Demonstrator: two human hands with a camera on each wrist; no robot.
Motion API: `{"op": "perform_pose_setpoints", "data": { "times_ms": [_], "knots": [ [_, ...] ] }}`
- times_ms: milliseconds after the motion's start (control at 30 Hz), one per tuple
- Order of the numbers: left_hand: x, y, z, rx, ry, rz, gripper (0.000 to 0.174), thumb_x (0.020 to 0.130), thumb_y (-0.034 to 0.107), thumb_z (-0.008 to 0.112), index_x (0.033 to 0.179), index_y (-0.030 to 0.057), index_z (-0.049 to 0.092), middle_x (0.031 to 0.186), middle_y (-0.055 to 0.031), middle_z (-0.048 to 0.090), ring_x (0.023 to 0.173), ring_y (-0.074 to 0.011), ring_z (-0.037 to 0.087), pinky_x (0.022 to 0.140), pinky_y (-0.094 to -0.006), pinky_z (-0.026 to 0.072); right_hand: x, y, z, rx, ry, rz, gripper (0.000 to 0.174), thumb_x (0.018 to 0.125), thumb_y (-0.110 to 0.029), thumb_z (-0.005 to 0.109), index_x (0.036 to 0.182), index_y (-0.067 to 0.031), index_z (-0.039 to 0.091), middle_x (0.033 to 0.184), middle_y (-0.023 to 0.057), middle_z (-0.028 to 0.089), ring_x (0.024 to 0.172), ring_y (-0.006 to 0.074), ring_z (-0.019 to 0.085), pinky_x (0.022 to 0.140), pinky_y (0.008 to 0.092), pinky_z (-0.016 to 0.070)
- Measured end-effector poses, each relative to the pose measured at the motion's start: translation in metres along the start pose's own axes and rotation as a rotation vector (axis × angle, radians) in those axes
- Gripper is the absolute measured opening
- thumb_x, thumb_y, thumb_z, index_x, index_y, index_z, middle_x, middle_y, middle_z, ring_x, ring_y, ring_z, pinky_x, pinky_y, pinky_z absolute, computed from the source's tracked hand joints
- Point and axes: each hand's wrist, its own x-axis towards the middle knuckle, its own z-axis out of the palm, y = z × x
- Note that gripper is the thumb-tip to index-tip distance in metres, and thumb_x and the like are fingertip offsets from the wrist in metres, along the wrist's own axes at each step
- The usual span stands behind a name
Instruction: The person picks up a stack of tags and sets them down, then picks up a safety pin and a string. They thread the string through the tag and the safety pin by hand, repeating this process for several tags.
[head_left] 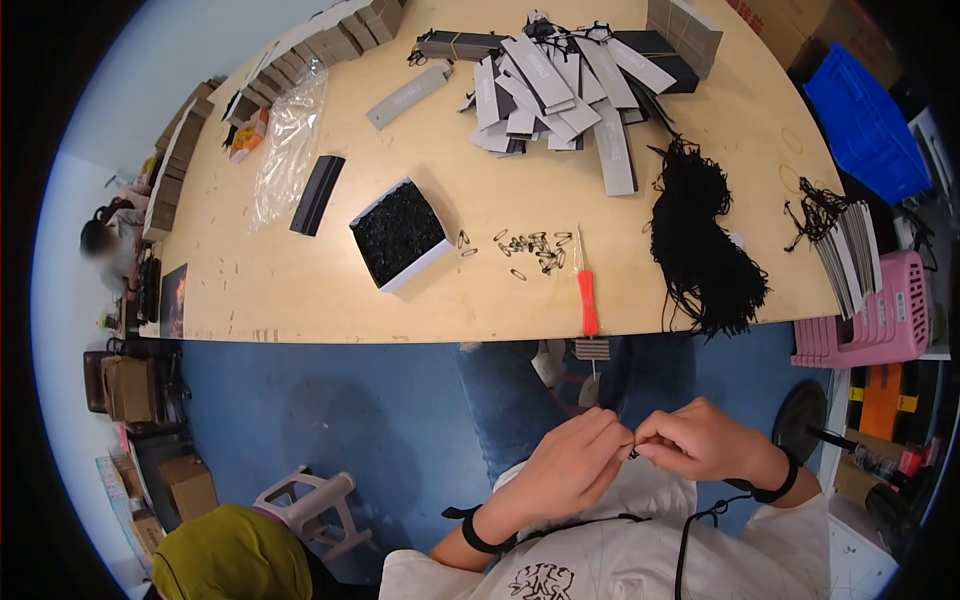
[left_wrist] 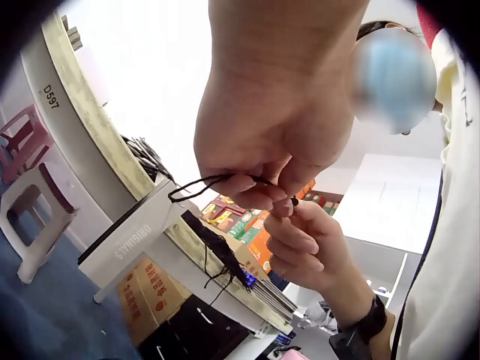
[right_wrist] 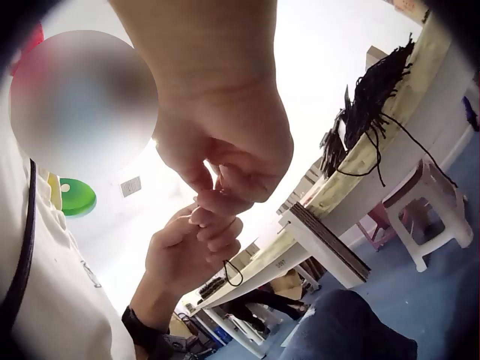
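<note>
Small oval pieces (head_left: 540, 250): loose scatter, 11 o'clock from the grip; a knock could spread them.
Left hand (head_left: 570, 465): fingers curled, pinching black cord (left_wrist: 214, 178); slack pressure may lose it.
Black cord: between both hands' fingertips, loop at 9 o'clock in the left wrist view; uneven pulling might skew it.
Red-handled tool (head_left: 588, 300): toward 12, butt near the table edge (head_left: 400, 342); a bump could drop it.
Right hand (head_left: 690, 440): thumb and finger pinching the cord's dark lump (left_wrist: 295, 201); its smallness invites slipping.

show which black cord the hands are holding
The small looped cord, pinched by the left hand and right hand; the thick cord bundle lies on the table, touched by neither.
</note>
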Motion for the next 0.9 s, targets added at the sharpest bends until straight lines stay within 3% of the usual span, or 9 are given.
{"op": "perform_pose_setpoints", "data": {
  "times_ms": [100,167,267,900],
  "knots": [
    [0.0002,-0.0015,0.0014,0.009,0.012,-0.001,0.015,0.079,-0.002,0.057,0.091,0.0012,0.05,0.081,-0.0134,0.047,0.075,-0.0326,0.05,0.064,-0.0409,0.0427,0.002,-0.0008,0.0003,-0.129,0.033,-0.051,0.009,0.083,-0.006,0.065,0.09,-0.0057,0.058,0.062,0.0073,0.06,0.052,0.0236,0.061,0.046,0.0326,0.0457],
    [0.0001,-0.0032,0.0016,0.01,0.014,-0.007,0.014,0.079,-0.002,0.056,0.091,0.0012,0.05,0.081,-0.0133,0.047,0.075,-0.0326,0.051,0.064,-0.041,0.0428,0.0034,0.0025,0.0028,-0.297,0.113,-0.229,0.011,0.08,-0.005,0.066,0.088,-0.0056,0.059,0.063,0.0061,0.061,0.052,0.0216,0.061,0.045,0.0322,0.0471],
    [-0.0007,-0.0064,0.0016,-0.033,-0.02,-0.061,0.014,0.079,-0.002,0.055,0.091,0.0013,0.05,0.082,-0.0134,0.048,0.074,-0.0329,0.051,0.064,-0.0408,0.0433,0.0016,0.0038,0.0014,-0.439,0.096,-0.259,0.012,0.078,-0.004,0.067,0.087,-0.0055,0.059,0.065,0.0053,0.061,0.054,0.0205,0.062,0.045,0.0315,0.0482],
    [-0.0023,-0.0024,0.0034,-0.129,0.012,-0.131,0.003,0.089,0.002,0.054,0.091,0.0018,0.052,0.081,-0.0128,0.049,0.075,-0.0328,0.052,0.065,-0.0388,0.0431,-0.0019,0.001,0.0036,-0.406,0.216,-0.284,0.018,0.075,-0.007,0.073,0.087,-0.0046,0.06,0.062,0.0037,0.058,0.051,0.0196,0.06,0.045,0.0292,0.0457]
  ]
}}
